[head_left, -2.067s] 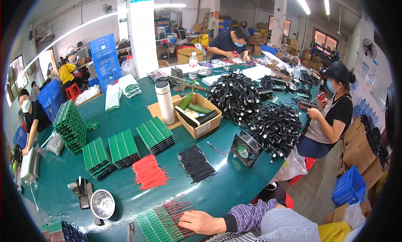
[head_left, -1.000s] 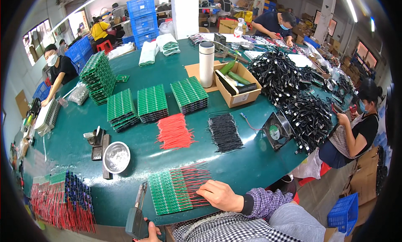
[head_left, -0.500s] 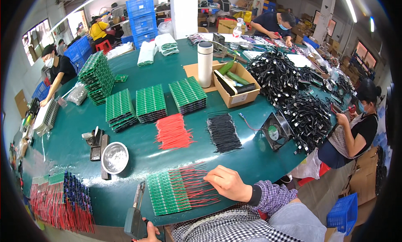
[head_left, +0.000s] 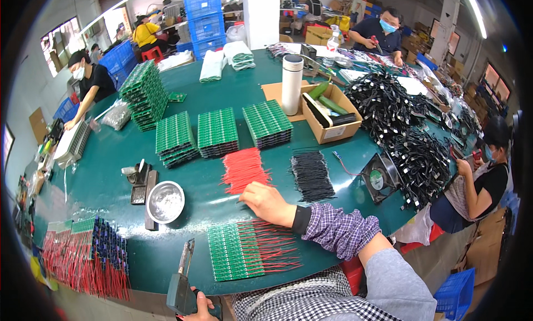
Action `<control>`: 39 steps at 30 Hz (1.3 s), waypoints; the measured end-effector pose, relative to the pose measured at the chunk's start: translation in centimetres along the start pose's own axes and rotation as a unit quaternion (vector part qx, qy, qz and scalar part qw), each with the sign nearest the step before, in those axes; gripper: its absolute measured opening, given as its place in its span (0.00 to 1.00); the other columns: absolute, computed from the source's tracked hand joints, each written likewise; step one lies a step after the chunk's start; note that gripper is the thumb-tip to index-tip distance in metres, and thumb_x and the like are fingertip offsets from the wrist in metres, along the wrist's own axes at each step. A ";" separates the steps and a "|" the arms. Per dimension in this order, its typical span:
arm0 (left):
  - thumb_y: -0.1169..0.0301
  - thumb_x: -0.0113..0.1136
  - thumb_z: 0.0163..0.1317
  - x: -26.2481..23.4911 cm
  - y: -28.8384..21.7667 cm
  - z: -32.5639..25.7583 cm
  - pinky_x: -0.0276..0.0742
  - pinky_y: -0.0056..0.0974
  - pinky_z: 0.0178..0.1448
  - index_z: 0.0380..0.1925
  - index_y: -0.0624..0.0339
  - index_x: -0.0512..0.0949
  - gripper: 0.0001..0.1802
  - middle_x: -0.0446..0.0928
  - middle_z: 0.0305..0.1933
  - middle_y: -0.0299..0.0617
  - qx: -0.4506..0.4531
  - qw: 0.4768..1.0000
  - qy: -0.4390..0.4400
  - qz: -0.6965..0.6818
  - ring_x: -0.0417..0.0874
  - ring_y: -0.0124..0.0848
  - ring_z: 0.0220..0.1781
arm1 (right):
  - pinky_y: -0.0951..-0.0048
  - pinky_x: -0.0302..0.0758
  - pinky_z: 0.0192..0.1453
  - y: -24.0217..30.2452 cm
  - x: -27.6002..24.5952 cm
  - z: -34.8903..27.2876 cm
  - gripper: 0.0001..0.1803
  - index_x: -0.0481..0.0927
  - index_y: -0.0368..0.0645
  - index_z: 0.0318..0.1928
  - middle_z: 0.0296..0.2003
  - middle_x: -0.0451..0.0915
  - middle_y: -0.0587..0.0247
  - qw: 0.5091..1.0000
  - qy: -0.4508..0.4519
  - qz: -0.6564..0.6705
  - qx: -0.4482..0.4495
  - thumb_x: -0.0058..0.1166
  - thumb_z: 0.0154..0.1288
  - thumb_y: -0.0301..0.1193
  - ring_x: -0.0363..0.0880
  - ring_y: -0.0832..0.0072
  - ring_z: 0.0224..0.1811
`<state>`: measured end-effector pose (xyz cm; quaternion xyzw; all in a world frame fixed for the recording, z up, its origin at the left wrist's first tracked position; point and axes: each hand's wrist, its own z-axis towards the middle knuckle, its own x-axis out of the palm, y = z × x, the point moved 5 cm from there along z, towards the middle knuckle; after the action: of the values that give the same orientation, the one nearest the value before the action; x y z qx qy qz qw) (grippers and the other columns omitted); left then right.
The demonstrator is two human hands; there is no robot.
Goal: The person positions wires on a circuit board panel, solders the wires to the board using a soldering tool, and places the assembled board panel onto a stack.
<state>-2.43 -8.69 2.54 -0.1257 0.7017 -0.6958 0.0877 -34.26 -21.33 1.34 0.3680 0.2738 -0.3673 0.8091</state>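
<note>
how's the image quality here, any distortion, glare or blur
Head view: strong fisheye, the green table edge bows and the corners go black; ceiling strip lights blow out at top right; the right hand over the red wires is sharp, no motion blur.

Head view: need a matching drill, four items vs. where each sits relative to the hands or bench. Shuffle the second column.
Things:
1. right hand
2. left hand
3. metal bowl
4. black wire bundle

Places:
A. holding a soldering iron at the near edge
B. right of the red wire bundle
C. at the near end of the red wire bundle
D. left of the right hand, beside a small black stand

Pairs: 1-C, 2-A, 3-D, 4-B
</note>
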 end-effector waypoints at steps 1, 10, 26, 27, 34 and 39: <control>0.84 0.66 0.60 -0.3 0.1 0.1 0.68 0.32 0.24 0.44 0.67 0.76 0.13 0.77 0.30 0.41 -0.002 1.000 -0.006 0.001 0.72 0.26 0.22 | 0.61 0.80 0.42 -0.2 -0.1 0.4 0.05 0.81 0.41 0.36 0.34 0.77 0.61 1.000 -0.011 -0.002 0.007 0.57 0.58 0.23 0.79 0.62 0.43; 0.84 0.66 0.60 0.0 0.1 1.0 0.68 0.32 0.24 0.45 0.68 0.77 0.13 0.78 0.32 0.41 -0.005 1.000 -0.015 -0.024 0.72 0.26 0.22 | 0.59 0.79 0.44 -2.2 1.5 1.6 0.03 0.82 0.42 0.36 0.33 0.77 0.60 1.000 -0.015 0.004 0.023 0.57 0.63 0.23 0.79 0.60 0.41; 0.82 0.65 0.63 -0.7 1.7 1.9 0.68 0.33 0.28 0.42 0.73 0.81 0.08 0.77 0.28 0.40 -0.026 0.998 -0.051 -0.001 0.72 0.26 0.23 | 0.67 0.79 0.41 -1.7 -9.3 -9.0 0.09 0.82 0.42 0.38 0.34 0.77 0.64 0.986 -0.015 -0.135 0.099 0.60 0.55 0.20 0.79 0.65 0.40; 0.82 0.66 0.62 -0.4 1.7 2.2 0.68 0.33 0.28 0.41 0.72 0.80 0.08 0.77 0.28 0.40 -0.032 0.998 -0.047 -0.009 0.71 0.26 0.23 | 0.66 0.79 0.41 -1.4 -10.1 -9.4 0.09 0.82 0.41 0.38 0.34 0.78 0.63 0.986 -0.021 -0.135 0.100 0.60 0.55 0.19 0.79 0.65 0.39; 0.84 0.66 0.60 1.5 -0.2 1.9 0.67 0.33 0.28 0.40 0.71 0.80 0.08 0.78 0.29 0.40 0.001 0.999 -0.038 -0.022 0.70 0.26 0.22 | 0.64 0.78 0.43 -4.7 -12.4 -9.8 0.07 0.82 0.39 0.38 0.35 0.79 0.62 0.982 -0.076 -0.135 0.112 0.63 0.57 0.20 0.79 0.62 0.39; 0.85 0.66 0.60 0.5 0.8 1.9 0.67 0.33 0.27 0.42 0.71 0.80 0.10 0.78 0.31 0.41 -0.011 0.998 -0.053 -0.022 0.70 0.26 0.23 | 0.64 0.78 0.47 -4.6 -12.4 -9.2 0.11 0.83 0.38 0.41 0.39 0.79 0.61 0.983 -0.054 -0.126 0.121 0.65 0.56 0.21 0.79 0.62 0.44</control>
<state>-2.41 -10.63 1.70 -0.1788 0.7011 -0.6819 0.1077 -46.73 -11.22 3.04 0.4052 0.2279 -0.5159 0.7195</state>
